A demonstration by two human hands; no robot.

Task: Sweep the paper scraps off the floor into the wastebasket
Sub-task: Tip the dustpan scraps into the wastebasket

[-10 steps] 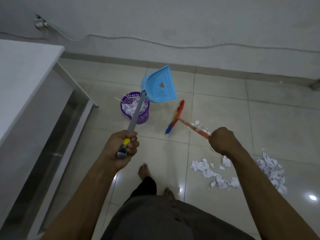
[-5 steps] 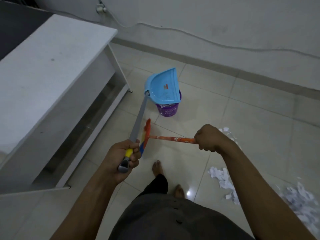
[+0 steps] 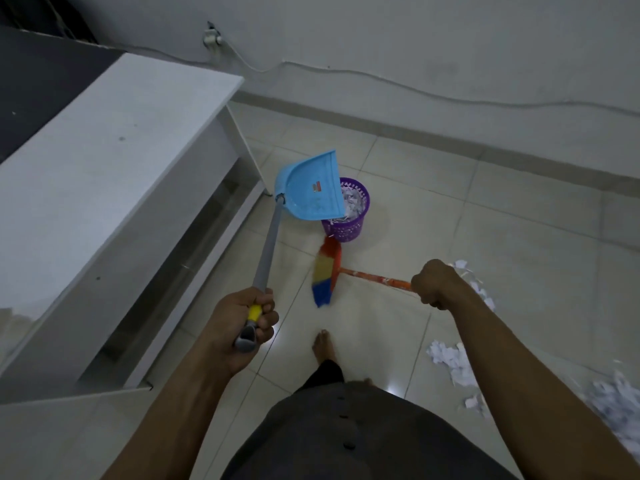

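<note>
My left hand (image 3: 242, 323) grips the yellow end of a long grey handle that carries a blue dustpan (image 3: 310, 188). The pan is raised and tilted over the left rim of a purple wastebasket (image 3: 348, 216), which holds white paper scraps. My right hand (image 3: 434, 284) grips the orange stick of a small broom (image 3: 327, 271) with red, yellow and blue bristles; the broom head hangs just in front of the basket. White paper scraps (image 3: 450, 362) lie on the tiled floor at the right, partly hidden by my right arm.
A white desk (image 3: 114, 161) with a lower shelf fills the left side, its corner close to the dustpan. A cable (image 3: 398, 86) runs along the grey wall behind. My bare foot (image 3: 323, 346) stands on the tiles below the broom.
The dustpan has swung left, uncovering most of the basket. The broom head has moved right and away from my left hand, toward the basket. The view has shifted slightly.
</note>
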